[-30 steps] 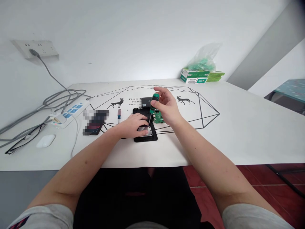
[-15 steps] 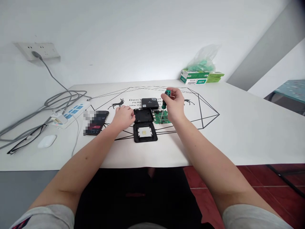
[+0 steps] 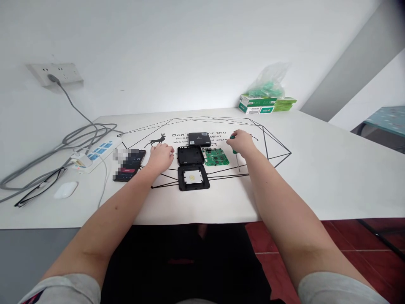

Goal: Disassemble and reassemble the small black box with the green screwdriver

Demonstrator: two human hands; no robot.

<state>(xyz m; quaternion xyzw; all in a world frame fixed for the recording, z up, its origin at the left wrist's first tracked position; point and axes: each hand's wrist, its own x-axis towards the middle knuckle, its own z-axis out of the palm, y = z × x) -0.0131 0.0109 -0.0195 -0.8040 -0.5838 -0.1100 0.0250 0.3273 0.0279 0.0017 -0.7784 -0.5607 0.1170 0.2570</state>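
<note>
Just right of the green board (image 3: pixel 217 157), my right grip (image 3: pixel 243 141) holds the screwdriver (image 3: pixel 237 161), maybe so it won't scratch it; my left grip (image 3: pixel 162 156), I can't tell.

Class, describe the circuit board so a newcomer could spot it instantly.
On the white table, three black pieces form a rough column. Just right of the middle one lies the circuit board, flat and green, unlike those black neighbours.
</note>
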